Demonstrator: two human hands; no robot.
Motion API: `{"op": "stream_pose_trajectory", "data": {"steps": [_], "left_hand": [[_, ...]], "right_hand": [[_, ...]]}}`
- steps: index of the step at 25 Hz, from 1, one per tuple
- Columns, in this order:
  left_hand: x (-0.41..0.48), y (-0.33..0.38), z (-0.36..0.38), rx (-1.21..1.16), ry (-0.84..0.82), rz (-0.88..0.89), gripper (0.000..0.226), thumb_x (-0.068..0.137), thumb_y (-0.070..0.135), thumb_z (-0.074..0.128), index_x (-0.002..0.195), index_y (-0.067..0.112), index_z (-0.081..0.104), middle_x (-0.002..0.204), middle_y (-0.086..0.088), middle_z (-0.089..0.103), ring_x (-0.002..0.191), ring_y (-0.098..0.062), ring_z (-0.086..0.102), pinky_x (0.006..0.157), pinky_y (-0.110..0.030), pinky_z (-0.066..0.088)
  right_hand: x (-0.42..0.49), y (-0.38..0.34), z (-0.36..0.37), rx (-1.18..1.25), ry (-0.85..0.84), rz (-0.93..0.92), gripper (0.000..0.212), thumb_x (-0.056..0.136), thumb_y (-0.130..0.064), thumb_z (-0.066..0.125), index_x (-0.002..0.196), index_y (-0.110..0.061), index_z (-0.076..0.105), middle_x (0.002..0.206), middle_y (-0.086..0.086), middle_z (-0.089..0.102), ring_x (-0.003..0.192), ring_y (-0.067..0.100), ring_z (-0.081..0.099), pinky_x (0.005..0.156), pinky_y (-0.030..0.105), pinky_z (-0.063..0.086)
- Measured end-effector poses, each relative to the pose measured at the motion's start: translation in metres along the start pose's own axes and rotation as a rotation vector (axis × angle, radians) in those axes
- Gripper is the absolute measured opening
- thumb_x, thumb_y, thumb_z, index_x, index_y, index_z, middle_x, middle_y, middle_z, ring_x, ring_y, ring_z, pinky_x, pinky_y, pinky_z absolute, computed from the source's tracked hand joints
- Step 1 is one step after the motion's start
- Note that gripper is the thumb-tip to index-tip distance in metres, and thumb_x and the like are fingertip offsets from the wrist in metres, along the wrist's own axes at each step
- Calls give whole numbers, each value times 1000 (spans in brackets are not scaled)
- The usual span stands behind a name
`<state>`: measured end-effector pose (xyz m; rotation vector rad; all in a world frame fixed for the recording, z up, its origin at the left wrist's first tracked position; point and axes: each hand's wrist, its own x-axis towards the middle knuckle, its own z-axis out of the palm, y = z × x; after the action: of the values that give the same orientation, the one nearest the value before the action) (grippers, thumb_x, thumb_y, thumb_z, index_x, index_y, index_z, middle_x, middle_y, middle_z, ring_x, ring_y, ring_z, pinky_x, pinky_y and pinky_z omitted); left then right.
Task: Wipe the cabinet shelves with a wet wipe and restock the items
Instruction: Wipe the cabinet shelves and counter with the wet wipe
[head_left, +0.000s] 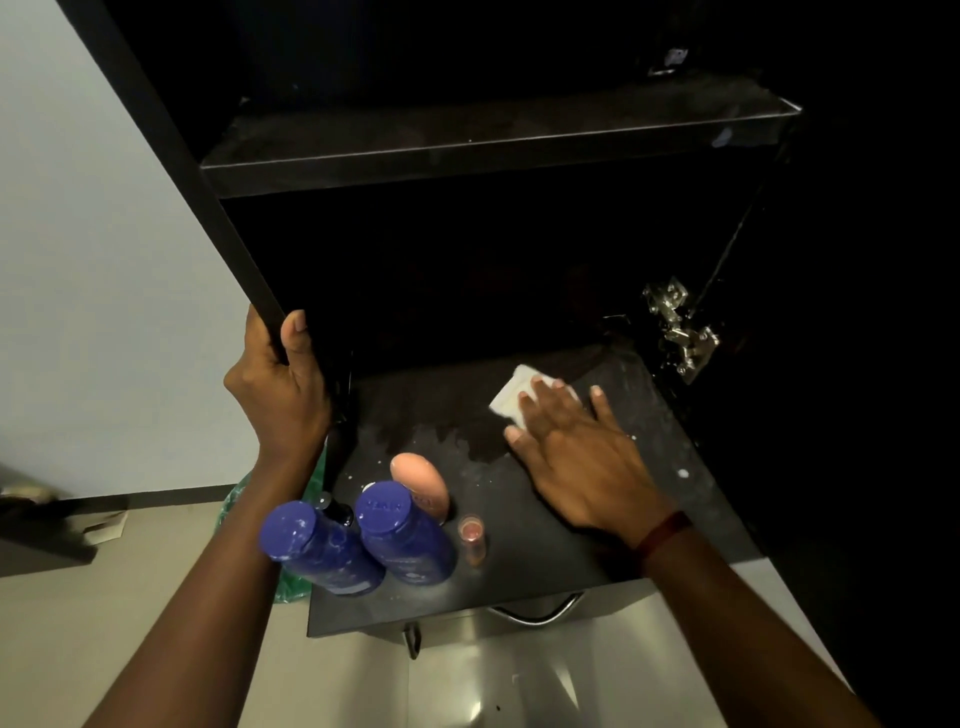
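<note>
Left hand (280, 387) curled round the cabinet's side panel (174, 156), thumb inside. Two blue bottles (402, 530) stood between the wrists. Right hand (576, 462) lay flat, wet wipe (506, 397) under straight fingertips, on the lower shelf (519, 545).

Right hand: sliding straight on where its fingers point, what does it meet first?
The right hand, flat on the wet wipe, faces bare shelf; likely the dark back wall first, depth unclear.
</note>
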<state>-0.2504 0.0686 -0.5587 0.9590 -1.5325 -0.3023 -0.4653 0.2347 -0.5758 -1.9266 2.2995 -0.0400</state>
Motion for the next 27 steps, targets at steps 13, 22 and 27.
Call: {"op": "stream_pose_trajectory", "data": {"steps": [13, 22, 27], "left_hand": [[-1, -8, 4, -16, 43, 7, 72, 98, 53, 32, 109, -14, 56, 65, -6, 45, 56, 2, 44, 52, -17, 28], [0, -8, 5, -22, 57, 28, 70, 98, 52, 33, 109, -13, 57, 64, 23, 48, 56, 4, 45, 51, -12, 27], [0, -7, 7, -34, 55, 16, 70, 98, 52, 33, 110, -13, 57, 65, 25, 50, 57, 6, 48, 52, -9, 28]], "right_hand": [[2, 8, -17, -120, -103, 452, 85, 97, -59, 7, 147, 10, 14, 152, 36, 14, 145, 43, 14, 118, 48, 12], [74, 9, -36, -179, 17, 381, 58, 103, -42, 22, 119, -7, 64, 113, 26, 63, 116, 43, 50, 104, 52, 32], [72, -29, -33, -45, 132, 137, 46, 103, -30, 31, 117, -1, 63, 114, 25, 64, 113, 43, 53, 105, 52, 32]]}}
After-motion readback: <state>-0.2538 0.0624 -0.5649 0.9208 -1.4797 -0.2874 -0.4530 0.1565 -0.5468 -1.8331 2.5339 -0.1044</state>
